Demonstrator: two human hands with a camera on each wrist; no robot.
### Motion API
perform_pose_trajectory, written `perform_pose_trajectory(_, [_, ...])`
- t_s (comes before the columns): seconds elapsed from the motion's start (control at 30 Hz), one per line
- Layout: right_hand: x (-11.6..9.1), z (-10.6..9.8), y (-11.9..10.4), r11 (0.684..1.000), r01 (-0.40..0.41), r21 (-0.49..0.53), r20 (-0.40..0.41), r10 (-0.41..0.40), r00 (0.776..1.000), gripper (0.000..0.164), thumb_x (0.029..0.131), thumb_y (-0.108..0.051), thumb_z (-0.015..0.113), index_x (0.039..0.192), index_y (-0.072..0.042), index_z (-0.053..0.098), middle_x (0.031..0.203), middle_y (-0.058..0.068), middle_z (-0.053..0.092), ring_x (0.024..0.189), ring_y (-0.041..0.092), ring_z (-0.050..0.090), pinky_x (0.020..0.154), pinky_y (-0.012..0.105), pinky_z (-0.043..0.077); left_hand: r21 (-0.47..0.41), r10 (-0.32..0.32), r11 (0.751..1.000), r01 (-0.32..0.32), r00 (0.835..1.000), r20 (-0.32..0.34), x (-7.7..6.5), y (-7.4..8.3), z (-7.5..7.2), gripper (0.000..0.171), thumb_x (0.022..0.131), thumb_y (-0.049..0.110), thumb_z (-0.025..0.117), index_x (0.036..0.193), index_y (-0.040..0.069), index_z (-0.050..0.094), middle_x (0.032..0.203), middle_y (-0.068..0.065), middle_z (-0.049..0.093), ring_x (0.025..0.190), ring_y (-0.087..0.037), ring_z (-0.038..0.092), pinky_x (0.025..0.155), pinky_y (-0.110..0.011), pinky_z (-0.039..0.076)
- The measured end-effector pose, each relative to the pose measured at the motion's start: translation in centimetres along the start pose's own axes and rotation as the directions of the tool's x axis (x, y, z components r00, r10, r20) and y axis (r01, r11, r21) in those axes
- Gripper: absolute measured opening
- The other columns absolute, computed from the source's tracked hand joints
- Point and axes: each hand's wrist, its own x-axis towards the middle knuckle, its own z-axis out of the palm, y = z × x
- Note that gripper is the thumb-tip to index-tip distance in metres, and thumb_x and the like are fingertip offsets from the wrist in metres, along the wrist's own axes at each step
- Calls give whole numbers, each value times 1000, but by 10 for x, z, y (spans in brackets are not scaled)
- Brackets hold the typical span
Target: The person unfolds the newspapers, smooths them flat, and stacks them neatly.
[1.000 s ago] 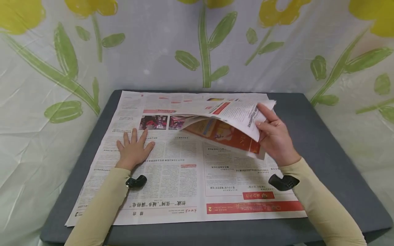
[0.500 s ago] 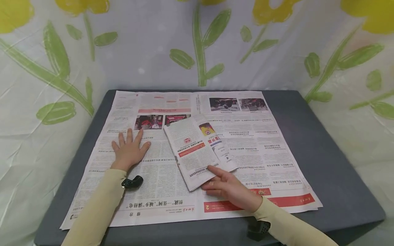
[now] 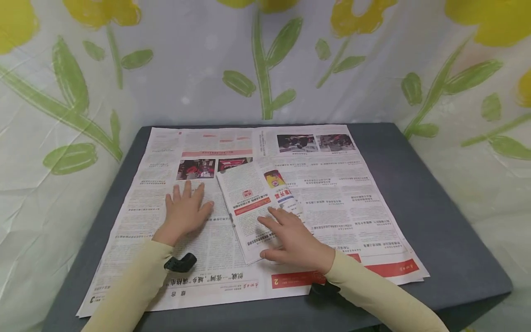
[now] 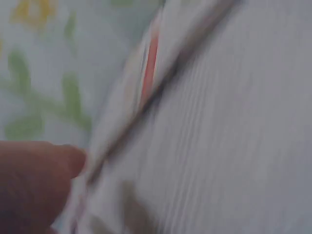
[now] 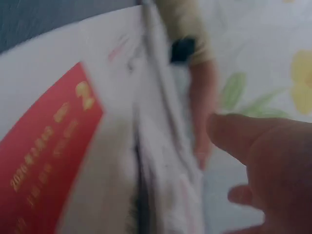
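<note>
A folded newspaper (image 3: 244, 193) lies aslant on top of a larger spread-out newspaper (image 3: 340, 207), near its middle. My right hand (image 3: 294, 240) is over the folded paper's lower right part, its fingers spread and pointing up and left; whether the fingertips touch is hard to tell. To the left of the folded paper, my left hand (image 3: 182, 214) is flat on the spread sheet with fingers apart. In the right wrist view, the right hand (image 5: 282, 165) shows beside the stacked paper edges. The left wrist view is blurred, with part of the left hand (image 4: 34, 180) at lower left.
The spread newspaper covers much of a dark grey table (image 3: 448, 240), whose surface shows along the right side and front edge. Behind and at both sides hangs a pale curtain (image 3: 178, 60) painted with yellow flowers and green leaves.
My right hand was gripping the folded newspaper in the air at the right. The paper then came down on the sheet, and the hand has since loosened and moved up over it. The left hand has shifted slightly right.
</note>
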Motion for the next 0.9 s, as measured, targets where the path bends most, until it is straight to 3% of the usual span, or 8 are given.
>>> perform_pose_trajectory(0.07, [7, 11, 0, 991, -29, -129, 6, 30, 1000, 84, 87, -53, 75, 155, -14, 44, 164, 23, 32, 153, 50, 26, 118, 70, 26, -8, 64, 998, -64, 997, 40, -14, 20, 4, 71, 104, 41, 49, 158, -1, 31, 164, -38, 17, 150, -64, 9, 116, -80, 8])
perform_pose_trajectory(0.13, [12, 22, -1, 980, -65, -186, 30, 72, 997, 90, 87, -61, 71, 158, -17, 39, 167, 24, 25, 154, 54, 17, 118, 73, 21, -24, 107, 994, -105, 991, 80, -26, 36, 10, 73, 103, 42, 52, 157, -4, 32, 163, -37, 20, 150, -62, 13, 116, -79, 11])
perform_pose_trajectory(0.27, [17, 36, -2, 959, -122, -256, 52, 139, 989, 91, 88, -64, 66, 160, -17, 35, 167, 26, 23, 154, 56, 13, 117, 74, 20, -55, 122, 992, -117, 987, 105, -39, 52, 26, 77, 102, 43, 53, 156, -8, 31, 164, -34, 21, 152, -59, 13, 118, -77, 13])
perform_pose_trajectory(0.47, [21, 37, -4, 958, -151, -243, 46, 167, 985, 83, 91, -55, 68, 158, -16, 39, 165, 25, 31, 151, 57, 22, 116, 73, 24, -74, 94, 993, -89, 994, 62, -44, 51, 40, 75, 105, 43, 48, 156, -8, 30, 167, -30, 18, 155, -55, 7, 119, -76, 10])
perform_pose_trajectory(0.63, [23, 32, 0, 974, -134, -180, -34, 130, 991, 65, 95, -33, 71, 152, -12, 48, 155, 22, 48, 145, 54, 38, 113, 71, 34, -66, 108, 992, -106, 994, 26, -45, 50, 43, 68, 107, 40, 45, 156, -6, 32, 166, -29, 20, 155, -54, 10, 119, -75, 12])
perform_pose_trajectory(0.77, [25, 26, 6, 986, -101, -129, -110, 87, 990, 53, 95, -14, 70, 145, -6, 55, 142, 19, 62, 135, 42, 57, 114, 59, 42, -64, 118, 991, -118, 993, -3, -45, 50, 45, 69, 106, 38, 49, 155, -8, 34, 165, -30, 24, 155, -54, 13, 119, -74, 14])
perform_pose_trajectory(0.9, [26, 15, 13, 990, -134, -39, -207, 123, 971, 47, 96, -4, 67, 142, -5, 58, 131, 15, 70, 118, 30, 70, 102, 45, 55, -73, 122, 990, -123, 992, -14, -46, 51, 47, 73, 103, 38, 54, 155, -8, 32, 164, -31, 25, 154, -55, 14, 118, -75, 13])
